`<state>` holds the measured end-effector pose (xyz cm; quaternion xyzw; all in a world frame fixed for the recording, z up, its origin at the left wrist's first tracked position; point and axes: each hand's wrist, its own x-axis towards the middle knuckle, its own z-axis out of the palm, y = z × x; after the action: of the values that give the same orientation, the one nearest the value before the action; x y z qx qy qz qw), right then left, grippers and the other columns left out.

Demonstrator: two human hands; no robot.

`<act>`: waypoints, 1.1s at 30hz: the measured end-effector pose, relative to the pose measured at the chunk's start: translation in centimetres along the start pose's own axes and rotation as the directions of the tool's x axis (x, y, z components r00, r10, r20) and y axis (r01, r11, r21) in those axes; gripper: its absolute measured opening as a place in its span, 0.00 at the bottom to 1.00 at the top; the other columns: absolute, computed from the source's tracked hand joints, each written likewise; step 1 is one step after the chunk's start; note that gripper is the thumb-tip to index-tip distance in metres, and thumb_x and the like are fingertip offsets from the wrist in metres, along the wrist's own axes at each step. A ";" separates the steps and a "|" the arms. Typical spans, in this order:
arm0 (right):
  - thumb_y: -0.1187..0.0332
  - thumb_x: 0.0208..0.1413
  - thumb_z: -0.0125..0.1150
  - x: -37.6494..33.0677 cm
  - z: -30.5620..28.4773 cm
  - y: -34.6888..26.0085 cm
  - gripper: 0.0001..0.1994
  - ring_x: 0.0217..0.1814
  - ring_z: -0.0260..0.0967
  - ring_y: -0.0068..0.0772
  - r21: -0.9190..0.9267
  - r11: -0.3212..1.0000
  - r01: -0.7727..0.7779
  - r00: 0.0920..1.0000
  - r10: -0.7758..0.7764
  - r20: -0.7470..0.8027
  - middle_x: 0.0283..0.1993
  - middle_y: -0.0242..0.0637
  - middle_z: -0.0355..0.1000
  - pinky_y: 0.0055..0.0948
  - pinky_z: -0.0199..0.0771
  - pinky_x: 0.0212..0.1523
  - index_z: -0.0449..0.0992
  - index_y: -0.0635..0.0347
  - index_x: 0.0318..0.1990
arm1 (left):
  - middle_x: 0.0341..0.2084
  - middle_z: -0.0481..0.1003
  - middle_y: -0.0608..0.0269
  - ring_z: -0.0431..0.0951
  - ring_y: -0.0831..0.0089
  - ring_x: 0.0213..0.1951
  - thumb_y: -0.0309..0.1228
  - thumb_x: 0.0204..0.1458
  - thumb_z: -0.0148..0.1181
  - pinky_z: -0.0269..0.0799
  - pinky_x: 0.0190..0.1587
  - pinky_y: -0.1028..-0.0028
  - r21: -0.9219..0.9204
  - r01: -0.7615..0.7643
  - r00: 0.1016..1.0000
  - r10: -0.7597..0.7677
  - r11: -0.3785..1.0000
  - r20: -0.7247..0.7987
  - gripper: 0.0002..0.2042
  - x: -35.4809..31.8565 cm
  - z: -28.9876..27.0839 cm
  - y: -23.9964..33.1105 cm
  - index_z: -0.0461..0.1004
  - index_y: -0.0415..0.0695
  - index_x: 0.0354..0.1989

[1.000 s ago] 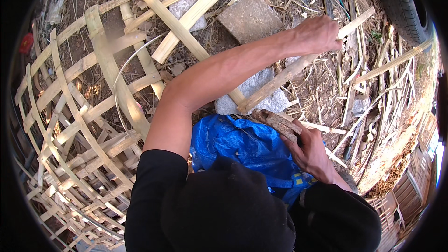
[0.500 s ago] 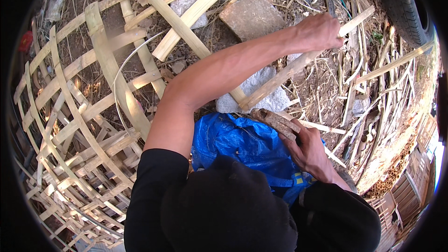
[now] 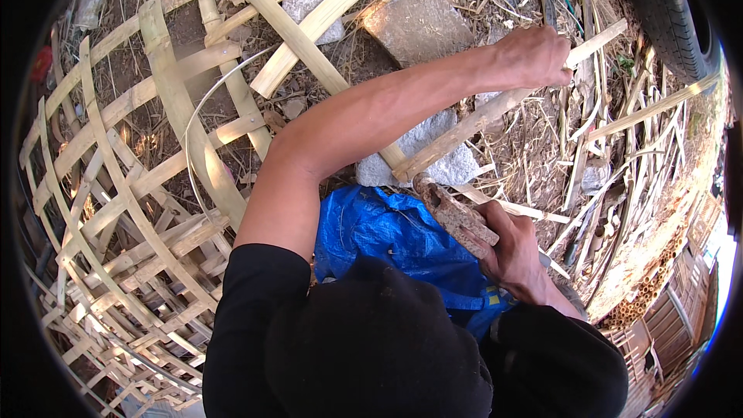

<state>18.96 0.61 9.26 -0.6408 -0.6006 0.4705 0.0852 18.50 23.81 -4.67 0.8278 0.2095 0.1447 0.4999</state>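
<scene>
Lattice of woven bamboo strips (image 3: 147, 209) at left, untouched | blue plastic sheet (image 3: 395, 236) on lap, no label visible | right hand (image 3: 515, 251) clamped on rusty blade (image 3: 457, 217), edge at bamboo stick's (image 3: 480, 120) near end | left hand (image 3: 534, 54) clenched round far end | step: splitting, likely; next needs steady push along grain.

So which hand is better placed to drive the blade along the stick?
Right, likely. The right hand grips the blade, whose tip meets the stick's near end; the left hand holds the stick farther up, steadying it.
</scene>
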 end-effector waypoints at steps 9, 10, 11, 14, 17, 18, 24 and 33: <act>0.60 0.57 0.67 -0.5 0.4 0.3 0.15 0.28 0.76 0.55 -0.014 0.999 0.038 0.999 -0.038 0.034 0.26 0.46 0.74 0.46 0.74 0.28 0.73 0.60 0.43 | 0.09 0.59 0.78 0.54 0.82 0.09 0.41 0.63 0.62 0.50 0.07 0.76 -0.083 -0.019 0.997 0.012 0.996 -0.074 0.23 0.3 0.3 0.1 0.65 0.43 0.17; 0.60 0.57 0.67 -0.6 0.7 0.3 0.15 0.28 0.76 0.55 -0.017 0.999 0.027 0.999 -0.026 0.032 0.25 0.46 0.74 0.46 0.74 0.28 0.73 0.60 0.43 | 0.09 0.58 0.78 0.53 0.82 0.09 0.40 0.63 0.62 0.49 0.07 0.76 -0.073 -0.029 0.997 0.023 0.997 -0.078 0.23 0.2 0.3 0.0 0.65 0.43 0.17; 0.59 0.57 0.67 -0.6 0.8 0.3 0.15 0.28 0.76 0.55 -0.020 1.000 0.015 0.999 -0.014 0.030 0.25 0.46 0.74 0.46 0.74 0.28 0.73 0.60 0.43 | 0.09 0.58 0.79 0.53 0.82 0.09 0.40 0.63 0.62 0.49 0.07 0.76 -0.063 -0.039 0.996 0.034 0.997 -0.081 0.23 0.2 0.3 -0.1 0.64 0.44 0.17; 0.58 0.58 0.67 -0.2 0.7 -0.1 0.16 0.27 0.76 0.55 -0.064 0.998 0.018 1.000 -0.016 0.024 0.25 0.46 0.75 0.46 0.74 0.27 0.73 0.60 0.43 | 0.09 0.57 0.79 0.53 0.82 0.09 0.39 0.62 0.63 0.48 0.07 0.76 -0.063 -0.031 0.998 0.028 0.998 -0.056 0.23 -0.2 0.1 -0.2 0.64 0.45 0.16; 0.57 0.58 0.67 -0.5 0.4 0.3 0.16 0.27 0.76 0.53 -0.027 0.996 0.080 0.997 -0.079 0.022 0.25 0.45 0.75 0.45 0.74 0.27 0.73 0.60 0.42 | 0.09 0.57 0.78 0.52 0.82 0.09 0.38 0.62 0.63 0.47 0.08 0.77 -0.066 -0.047 0.997 0.043 0.997 -0.067 0.23 0.2 0.4 -0.1 0.64 0.46 0.16; 0.57 0.58 0.67 -0.4 0.3 0.0 0.16 0.27 0.76 0.52 -0.062 0.996 0.067 0.997 -0.065 0.028 0.25 0.44 0.75 0.45 0.74 0.27 0.73 0.59 0.42 | 0.09 0.57 0.78 0.52 0.82 0.09 0.38 0.62 0.63 0.47 0.08 0.77 -0.059 -0.049 0.996 0.044 0.997 -0.080 0.23 0.1 0.3 -0.1 0.63 0.46 0.16; 0.56 0.59 0.67 -0.5 0.1 -0.2 0.15 0.26 0.76 0.48 -0.094 0.989 0.113 0.994 -0.114 -0.001 0.26 0.40 0.75 0.42 0.72 0.25 0.74 0.57 0.41 | 0.09 0.57 0.77 0.52 0.82 0.09 0.38 0.62 0.63 0.47 0.07 0.77 -0.074 -0.027 0.998 0.022 0.997 -0.066 0.23 0.2 0.3 0.3 0.63 0.46 0.16; 0.51 0.58 0.67 -0.1 0.1 -0.9 0.19 0.23 0.73 0.43 -0.195 0.975 0.102 0.995 -0.104 0.003 0.24 0.37 0.71 0.37 0.70 0.23 0.74 0.60 0.39 | 0.10 0.57 0.78 0.53 0.83 0.09 0.38 0.63 0.62 0.48 0.07 0.77 -0.070 -0.042 0.995 0.036 0.997 -0.090 0.22 0.1 0.1 -0.2 0.63 0.44 0.17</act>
<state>18.31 0.74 9.82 -0.6158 -0.6759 0.4019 0.0484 18.61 23.90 -4.87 0.8060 0.2098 0.1983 0.5168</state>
